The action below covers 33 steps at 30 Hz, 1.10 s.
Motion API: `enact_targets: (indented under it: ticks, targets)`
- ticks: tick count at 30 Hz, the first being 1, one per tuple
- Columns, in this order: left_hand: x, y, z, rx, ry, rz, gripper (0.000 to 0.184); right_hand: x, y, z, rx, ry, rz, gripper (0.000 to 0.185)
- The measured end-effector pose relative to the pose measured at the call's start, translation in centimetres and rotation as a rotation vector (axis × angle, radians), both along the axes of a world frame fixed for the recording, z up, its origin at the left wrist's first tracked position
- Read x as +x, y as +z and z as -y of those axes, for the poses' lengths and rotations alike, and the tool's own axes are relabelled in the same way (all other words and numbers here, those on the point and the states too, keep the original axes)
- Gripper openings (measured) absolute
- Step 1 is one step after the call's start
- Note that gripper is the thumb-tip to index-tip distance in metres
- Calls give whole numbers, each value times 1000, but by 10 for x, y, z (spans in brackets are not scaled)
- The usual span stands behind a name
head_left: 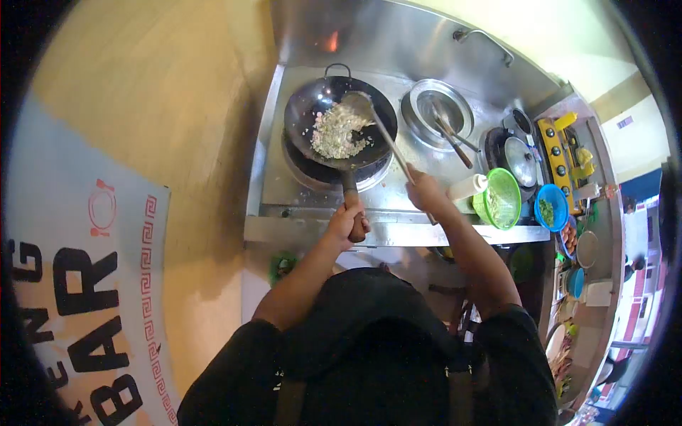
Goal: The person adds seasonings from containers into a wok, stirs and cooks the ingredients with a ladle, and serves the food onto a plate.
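My left hand (pixel 345 226) is wrapped round the wooden handle of a dark wok (pixel 302 106), which sits on the round burner at the left of the steel stove. In the wok lies a heap of pale chopped food (pixel 334 135) with small pink bits. My right hand (pixel 425 190) grips the long handle of a wok ladle (pixel 359 104). The ladle's bowl rests in the wok at the food's upper right edge. Just right of my right hand lies a white squeeze bottle (pixel 467 187), tilted against a green basket (pixel 501 200).
A metal bowl (pixel 426 92) with utensils across it stands right of the wok. Farther right are a lidded pan (pixel 521 162), a blue basket (pixel 552 207) of greens and a yellow panel with knobs (pixel 554 153). A steel backsplash (pixel 405 42) rises behind the stove.
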<state>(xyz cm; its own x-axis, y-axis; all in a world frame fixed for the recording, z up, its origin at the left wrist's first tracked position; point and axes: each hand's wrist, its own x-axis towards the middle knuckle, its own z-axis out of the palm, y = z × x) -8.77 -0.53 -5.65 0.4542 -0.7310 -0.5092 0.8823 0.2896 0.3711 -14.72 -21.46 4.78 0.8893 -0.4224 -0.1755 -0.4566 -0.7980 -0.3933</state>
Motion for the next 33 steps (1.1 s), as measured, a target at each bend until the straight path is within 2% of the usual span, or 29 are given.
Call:
enact_targets:
  ticks: [1,3,4,5,7,9,10,12,14,15,17,18,19,20,21,22,23,24,25,26,29,30,31,32,33]
  targets:
    - [3,-3,0,5,-14,9,15,2,17,-10,5,-14,9,57]
    - [3,-11,-6,-48,-55,63,19,-5,50,-24,330,-74,-91,52]
    - [5,-9,0,-53,-62,60,19,-4,37,-27,319,0,56,48]
    - [2,-10,-2,-5,-53,65,20,2,24,-28,308,-8,-4,48]
    - [4,-4,1,97,-78,83,21,14,43,-28,294,-16,-29,49]
    - [4,-9,-4,98,-70,99,21,-5,67,-23,646,-172,-111,49]
    - [3,-10,-2,80,-54,110,20,-19,64,-11,565,-111,-203,48]
    - [2,-11,-3,116,-49,119,21,-40,17,4,116,170,17,51]
    - [7,-12,1,144,-52,153,21,-27,16,-10,-4,-14,-184,56]
    - [8,-17,2,133,-60,164,22,-17,-1,-6,20,-29,-129,58]
    - [10,-19,-6,138,-106,182,22,8,-60,3,210,-31,98,43]
    - [12,-20,-10,181,-112,162,23,13,-44,-5,296,25,11,34]
    - [10,-24,-4,214,-161,140,24,22,-69,-3,275,301,34,30]
    - [-6,27,-3,335,-285,260,30,25,-79,-14,451,202,37,31]
    - [-18,11,-8,203,-164,201,42,28,-88,-23,629,89,53,34]
    - [-21,-1,-26,55,-281,308,63,27,-96,-31,792,-30,78,37]
    - [-19,-8,-40,-76,-484,320,82,-44,-11,-42,761,-183,151,44]
    - [7,-37,-40,-14,-673,38,80,-67,-28,-44,730,-208,450,53]
    - [23,-69,-53,214,-821,33,76,-104,-52,-53,668,-315,476,56]
    - [16,-82,-52,458,-991,114,72,-155,-39,-70,608,-409,491,60]
    - [5,-109,-41,843,-1640,526,62,-282,-106,-154,566,-872,520,63]
    - [-1,-111,-33,879,-1843,675,58,-324,-112,-196,683,-966,449,60]
    - [-11,-110,-22,876,-2024,825,55,-360,-117,-246,729,-1104,505,58]
    - [-26,-111,-11,846,-2187,974,52,-397,-116,-294,1013,-1199,504,56]
    - [-47,-110,1,770,-2311,1127,50,-407,-145,-360,594,-1425,657,52]
